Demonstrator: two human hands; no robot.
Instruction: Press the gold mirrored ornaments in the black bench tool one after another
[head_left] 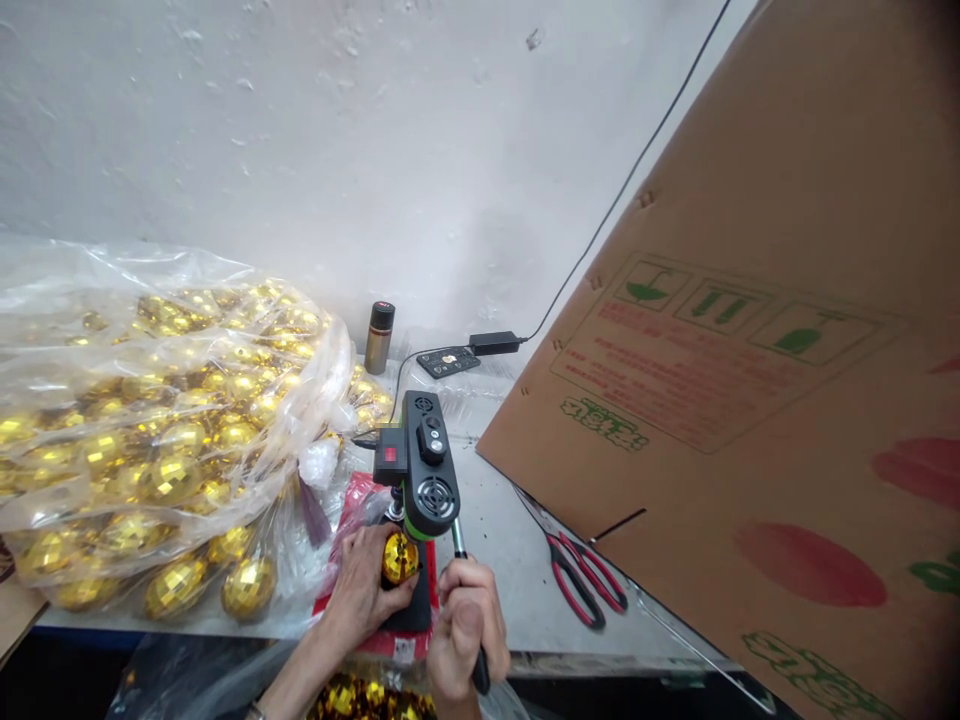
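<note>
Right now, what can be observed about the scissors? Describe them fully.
The scissors lie flat on the grey table beside the cardboard box, clear of the right hand. Two looped handles, red and black and plastic-looking, angle towards the near edge; slim, metallic-looking blades point away. Whether they touch the box is unclear.

Gold mirror-faceted ball [400, 557] outside the plastic: 1 | bagged gold balls [174, 478]: many, overlapping, no exact count | black-handled lever [481, 668]: 1 | black twin-grille device [430, 470]: 1 | scissors [556, 542]: 1 pair | cardboard box [712, 500]: 1 | black-capped bottle [379, 342]: 1 | power adapter [493, 344]: 1
</note>
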